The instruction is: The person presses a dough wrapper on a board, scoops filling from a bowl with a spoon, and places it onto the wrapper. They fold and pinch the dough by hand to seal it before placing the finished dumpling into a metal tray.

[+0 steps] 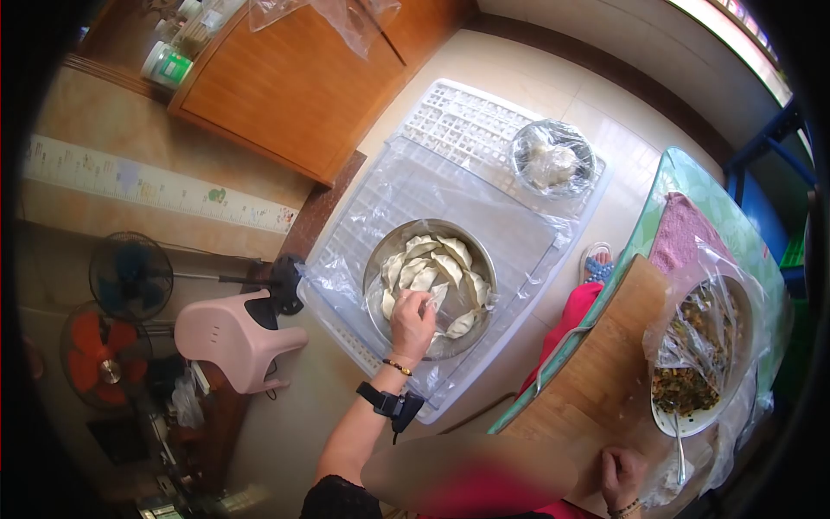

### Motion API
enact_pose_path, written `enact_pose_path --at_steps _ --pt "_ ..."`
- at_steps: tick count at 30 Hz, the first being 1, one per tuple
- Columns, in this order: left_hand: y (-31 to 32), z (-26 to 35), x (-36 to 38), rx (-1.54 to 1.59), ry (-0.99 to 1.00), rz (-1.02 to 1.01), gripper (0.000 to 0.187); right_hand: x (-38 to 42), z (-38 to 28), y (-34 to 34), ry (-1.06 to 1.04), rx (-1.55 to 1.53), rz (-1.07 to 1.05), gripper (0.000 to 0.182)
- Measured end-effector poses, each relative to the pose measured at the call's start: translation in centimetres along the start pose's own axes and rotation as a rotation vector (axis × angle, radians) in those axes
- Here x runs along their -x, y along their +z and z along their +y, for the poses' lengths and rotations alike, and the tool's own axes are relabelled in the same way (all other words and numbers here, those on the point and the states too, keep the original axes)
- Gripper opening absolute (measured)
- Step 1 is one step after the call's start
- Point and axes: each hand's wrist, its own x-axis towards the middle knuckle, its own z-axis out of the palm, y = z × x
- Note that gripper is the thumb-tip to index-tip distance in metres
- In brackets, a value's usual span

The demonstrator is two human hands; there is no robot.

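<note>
In the head view, the left hand (pixel 413 322) reaches over a metal bowl (pixel 372 290) from its six o'clock, fingertips drawn together beside one of the pale dumplings (pixel 447 266) inside; whether they grip it, I cannot tell. The dumplings lie in the bowl, mostly from nine round to four o'clock. The bowl rests on clear plastic (pixel 471 186) spread over a white crate (pixel 458 112). Between one and two o'clock from it, a plastic-covered bowl (pixel 520 163) holds pale dough (pixel 553 164). Between four and five, the right hand (pixel 621 476) is curled beside a wooden board (pixel 596 376), its contents hidden. Just past three sits a white colander (pixel 742 320) of chopped filling (pixel 685 391).
</note>
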Motion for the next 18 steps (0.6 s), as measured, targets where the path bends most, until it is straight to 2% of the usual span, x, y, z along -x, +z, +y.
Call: enact_pose_path --at_steps 5,12,16,18 --pt "-0.4 -0.3 0.0 0.005 -0.017 -0.032 0.015 0.0 0.4 0.0 -0.047 0.061 0.010 0.004" --pt "-5.2 1.3 1.5 0.064 -0.127 0.145 0.016 0.5 1.0 0.0 -0.027 0.009 -0.009 0.006" --pt "-6.9 4.3 4.9 0.193 -0.045 0.205 0.012 0.6 0.8 -0.1 -0.067 -0.008 0.011 0.007" --pt "-7.1 7.0 7.1 0.334 -0.026 0.065 0.010 1.0 0.6 -0.6 -0.112 -0.012 0.011 0.009"
